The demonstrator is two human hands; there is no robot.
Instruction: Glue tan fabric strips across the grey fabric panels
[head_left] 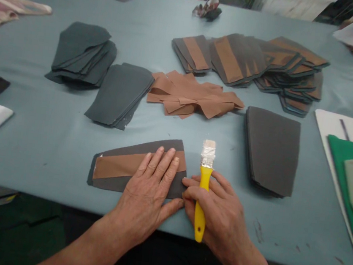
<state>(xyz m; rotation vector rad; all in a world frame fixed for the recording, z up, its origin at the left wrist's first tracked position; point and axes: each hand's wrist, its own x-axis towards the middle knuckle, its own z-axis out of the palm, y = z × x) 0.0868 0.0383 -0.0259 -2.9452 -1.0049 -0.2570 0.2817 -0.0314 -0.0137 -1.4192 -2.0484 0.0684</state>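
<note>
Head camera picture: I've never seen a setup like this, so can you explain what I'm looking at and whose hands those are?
There is no machine here. This picture comes from a camera worn on a person's head, looking forward and down, so the two hands are that person's own. The left hand lies flat on a dark grey sheet with a tan strip across it. The right hand grips a flat brush with a yellow plastic handle, its pale bristles pointing away from the person. The surface is a long pale blue-grey table. On it lie stacks of dark grey pieces, a loose pile of tan pieces, and stacks of grey pieces with tan strips.
</note>
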